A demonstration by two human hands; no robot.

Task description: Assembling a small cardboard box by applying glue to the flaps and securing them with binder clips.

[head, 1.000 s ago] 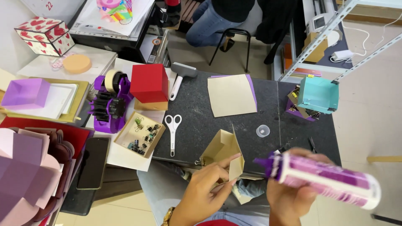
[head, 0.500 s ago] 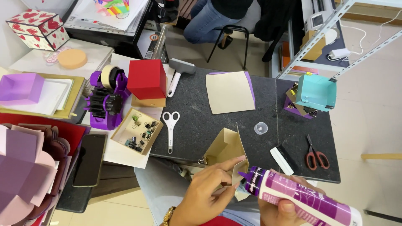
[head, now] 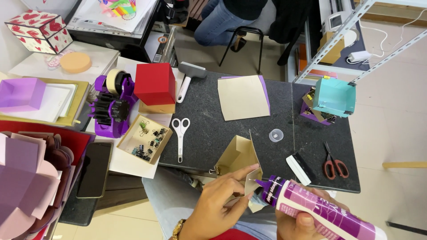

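1. At the near edge of the dark table [head: 275, 115], the left hand [head: 218, 204] pinches a flap of the tan paper box [head: 238, 160].
2. The right hand [head: 302, 220] is wrapped tight around a purple glue bottle [head: 320, 209].
3. The bottle's tip touches the box flap.
4. White scissors [head: 180, 133] lie to the left, near a tray of clips [head: 144, 138].
5. Red scissors [head: 333, 163] lie to the right.

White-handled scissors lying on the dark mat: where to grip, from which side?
Grip the white-handled scissors at the two finger loops, coming from above on the far side. They lie flat and closed, loops pointing away from the person, blades toward the near mat edge. The cardboard tray of binder clips sits close on the left, so approach from the right.
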